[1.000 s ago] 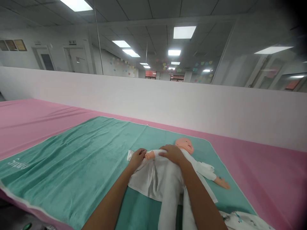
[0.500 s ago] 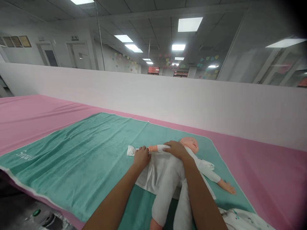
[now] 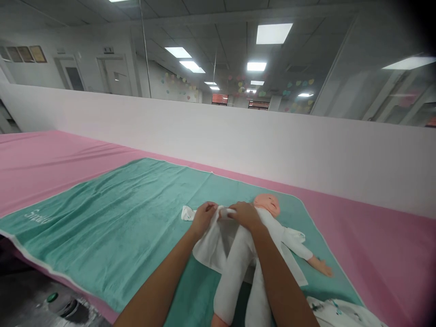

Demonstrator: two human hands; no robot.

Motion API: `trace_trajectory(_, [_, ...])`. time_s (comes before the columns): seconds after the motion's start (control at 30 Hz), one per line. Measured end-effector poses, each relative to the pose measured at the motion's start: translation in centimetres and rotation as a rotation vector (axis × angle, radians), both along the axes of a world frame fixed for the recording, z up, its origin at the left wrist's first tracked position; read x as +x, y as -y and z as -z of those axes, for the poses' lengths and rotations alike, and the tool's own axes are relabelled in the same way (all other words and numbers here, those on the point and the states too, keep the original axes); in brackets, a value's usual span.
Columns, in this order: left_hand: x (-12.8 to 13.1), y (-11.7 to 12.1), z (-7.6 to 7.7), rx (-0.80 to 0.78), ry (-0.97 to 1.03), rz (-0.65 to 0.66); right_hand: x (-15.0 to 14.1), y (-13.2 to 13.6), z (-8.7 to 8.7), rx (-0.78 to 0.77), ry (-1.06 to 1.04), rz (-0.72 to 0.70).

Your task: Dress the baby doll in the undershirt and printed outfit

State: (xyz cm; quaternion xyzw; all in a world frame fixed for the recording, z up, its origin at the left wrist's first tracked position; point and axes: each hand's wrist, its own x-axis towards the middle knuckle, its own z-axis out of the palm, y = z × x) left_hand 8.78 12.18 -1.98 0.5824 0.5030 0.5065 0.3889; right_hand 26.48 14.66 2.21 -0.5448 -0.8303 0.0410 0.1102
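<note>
A baby doll (image 3: 229,277) in white clothing lies on its back, its head towards the far right and one arm stretched out to the right. Spread beneath it is a white baby garment (image 3: 208,254), whose left side is lifted. My left hand (image 3: 203,219) is closed, pinching the upper edge of this garment beside the doll's other arm. My right hand (image 3: 248,215) is closed round that arm, near the doll's chest. A white sleeve end (image 3: 188,213) shows just beyond my left hand. The doll's forearm is partly hidden by cloth and fingers.
Under the doll lies a teal towel (image 3: 112,218) on a pink surface (image 3: 384,245). A low white wall with glass above (image 3: 190,122) runs along the back. Patterned white cloth (image 3: 344,313) is bunched at the lower right. A green-capped bottle (image 3: 61,304) stands below the left edge.
My left hand has raised the garment's edge, pulling it up beside the doll's arm and covering part of the forearm. My right hand has shifted slightly left and still holds the arm.
</note>
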Motion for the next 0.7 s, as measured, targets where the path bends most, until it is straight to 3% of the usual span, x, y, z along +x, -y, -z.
trace_trajectory(0.07, [1.6,0.6,0.5,-0.025,0.173,0.183,-0.9,0.2,0.3,0.032,0.024,-0.009])
trace_trajectory(0.13, [2.8,1.0,1.3,-0.062,0.215,0.265,-0.8,0.5,0.4,0.075,-0.010,0.013])
trace_trajectory(0.23, [3.0,0.8,2.6,-0.105,0.160,0.215,2.1,1.7,0.8,0.246,-0.152,0.185])
trace_trajectory(0.33, [2.2,0.2,3.3,-0.079,-0.026,0.122,6.9,3.8,1.9,0.342,-0.243,0.508])
trace_trajectory(0.37, [1.9,0.0,3.4,-0.057,-0.088,0.109,8.5,4.5,2.4,0.301,-0.268,0.642])
trace_trajectory(0.43, [1.7,-0.1,3.4,-0.020,-0.162,0.096,10.8,5.7,3.3,0.101,-0.322,0.766])
trace_trajectory(0.6, [1.8,0.4,3.1,-0.008,-0.144,0.030,11.8,6.4,3.7,-0.187,-0.426,0.715])
trace_trajectory(0.7, [1.6,0.7,3.0,0.000,-0.108,-0.035,11.3,6.8,3.4,-0.306,-0.634,0.700])
